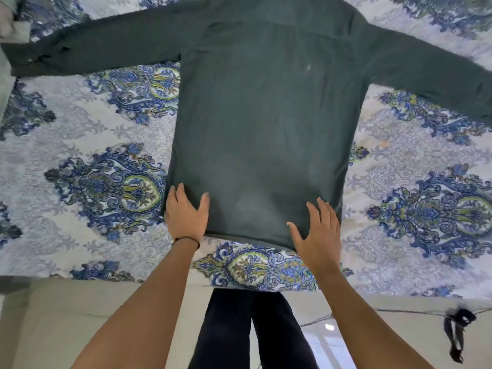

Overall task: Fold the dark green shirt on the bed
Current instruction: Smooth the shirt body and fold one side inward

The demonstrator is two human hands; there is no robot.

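The dark green shirt (266,123) lies flat and back-side up on the bed (101,145), collar away from me, hem nearest me. Both long sleeves are spread out to the sides, the left one (101,46) reaching the bed's far left, the right one (431,75) running off the right edge of view. My left hand (186,211) rests flat on the hem's left corner, fingers apart. My right hand (316,230) lies flat on the hem's right part, fingers spread. Neither hand grips the cloth.
The bedsheet is white with blue and green paisley patterns. Its near edge (119,279) runs just in front of my legs (239,328). A light grey cloth (8,27) lies at the far left. A dark strap (458,331) lies on the floor at lower right.
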